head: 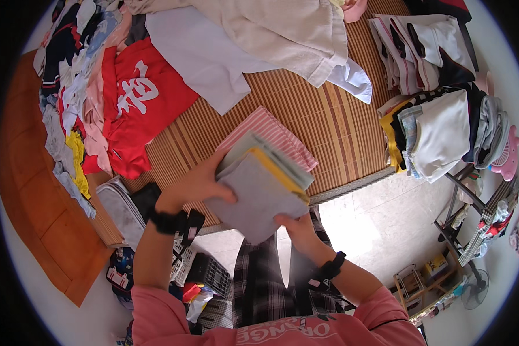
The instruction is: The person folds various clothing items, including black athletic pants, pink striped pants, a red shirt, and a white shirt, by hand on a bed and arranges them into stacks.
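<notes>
Between my two hands is a small stack of folded clothes (pixel 257 194), grey on top with a yellow layer and pale green ones beneath. My left hand (pixel 203 184) grips its left side, thumb on the grey top. At the near right corner, my right hand (pixel 300 231) pinches the stack with the thumb above. Just beyond the stack lies a folded pink-and-white striped cloth (pixel 270 129) on the bamboo mat (pixel 302 97); the stack overlaps it in view, and whether they touch is hard to tell.
A red garment with white writing (pixel 142 91) and a heap of loose clothes (pixel 69 78) lie left. Beige (pixel 285 30) and white (pixel 199 47) garments spread across the far side. Folded piles (pixel 437 129) stand right, near a pink fan (pixel 506 155). Baskets (pixel 207 272) sit below the mat's edge.
</notes>
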{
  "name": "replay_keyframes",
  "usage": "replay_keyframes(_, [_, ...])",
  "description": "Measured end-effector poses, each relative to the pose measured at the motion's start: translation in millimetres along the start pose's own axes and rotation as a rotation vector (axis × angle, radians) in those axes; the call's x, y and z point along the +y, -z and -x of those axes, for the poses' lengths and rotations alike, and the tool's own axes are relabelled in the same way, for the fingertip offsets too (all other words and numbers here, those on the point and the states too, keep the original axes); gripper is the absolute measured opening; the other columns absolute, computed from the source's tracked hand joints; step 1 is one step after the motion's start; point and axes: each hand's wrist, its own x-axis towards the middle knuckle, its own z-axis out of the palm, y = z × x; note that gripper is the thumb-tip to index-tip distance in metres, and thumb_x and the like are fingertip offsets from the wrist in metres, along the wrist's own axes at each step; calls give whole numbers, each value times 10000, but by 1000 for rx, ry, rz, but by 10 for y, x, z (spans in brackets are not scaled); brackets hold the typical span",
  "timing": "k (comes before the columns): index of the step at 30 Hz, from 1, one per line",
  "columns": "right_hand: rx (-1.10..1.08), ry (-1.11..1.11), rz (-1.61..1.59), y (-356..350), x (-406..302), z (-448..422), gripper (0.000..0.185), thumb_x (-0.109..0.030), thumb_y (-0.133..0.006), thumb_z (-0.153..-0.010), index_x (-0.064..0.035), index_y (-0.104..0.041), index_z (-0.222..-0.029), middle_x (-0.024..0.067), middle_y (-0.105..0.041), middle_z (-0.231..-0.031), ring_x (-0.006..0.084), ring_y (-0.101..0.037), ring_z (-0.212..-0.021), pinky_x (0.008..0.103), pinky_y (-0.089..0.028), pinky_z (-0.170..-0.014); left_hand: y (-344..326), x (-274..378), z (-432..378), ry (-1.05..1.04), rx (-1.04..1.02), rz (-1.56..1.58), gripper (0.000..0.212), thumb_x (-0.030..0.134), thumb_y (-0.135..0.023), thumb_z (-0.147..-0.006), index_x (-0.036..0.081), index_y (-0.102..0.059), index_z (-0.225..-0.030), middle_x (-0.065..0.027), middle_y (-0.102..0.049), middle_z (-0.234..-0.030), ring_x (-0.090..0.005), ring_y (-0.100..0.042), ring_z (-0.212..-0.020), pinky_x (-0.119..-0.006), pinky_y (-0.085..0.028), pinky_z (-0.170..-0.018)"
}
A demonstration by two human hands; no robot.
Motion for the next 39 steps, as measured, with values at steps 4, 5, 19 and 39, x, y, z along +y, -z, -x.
replay_keyframes(4, [147, 29, -101, 23, 18, -476, 588, -103, -712, -784, 13, -395, -1265, 79, -537, -1183, 170, -517, -1078, 310, -418, -932, 201, 64, -540, 68, 27, -97, 883, 132, -804, -553, 0, -387, -1320, -103, -530, -1182, -210, -509, -1076, -310, -391, -952])
replay_keyframes(5, [209, 41, -75, 47, 86, -577, 592, -104, -714, -784, 10, -392, -1267, 84, -532, -1191, 171, -515, -1081, 309, -420, -930, 261, 36, -606, 59, 22, -121, 891, 165, -816, -546, 0, -396, -1314, -110, -518, -1191, -221, -493, -1098, -319, -385, -959])
replay_keyframes(19, [191, 65, -129, 94, 229, -638, 630, -143, -727, -793, 10, -352, -1275, 100, -479, -1241, 184, -437, -1166, 318, -338, -999, 376, -218, -840, -48, -31, -172, 1050, 354, -862, -529, 9, -319, -1359, -115, -406, -1268, -277, -360, -1232, -382, -296, -1043])
replay_keyframes(39, [331, 290, -462, 1319, -607, -258, 565, -404, -438, -960, -78, -303, -1401, 44, -372, -1430, 213, -365, -1301, 384, -272, -1088, -1253, 1392, -2158, 3, -320, -445, 659, 213, -783, -570, 27, -590, -1172, -114, -648, -1071, -215, -598, -996, -314, -448, -870])
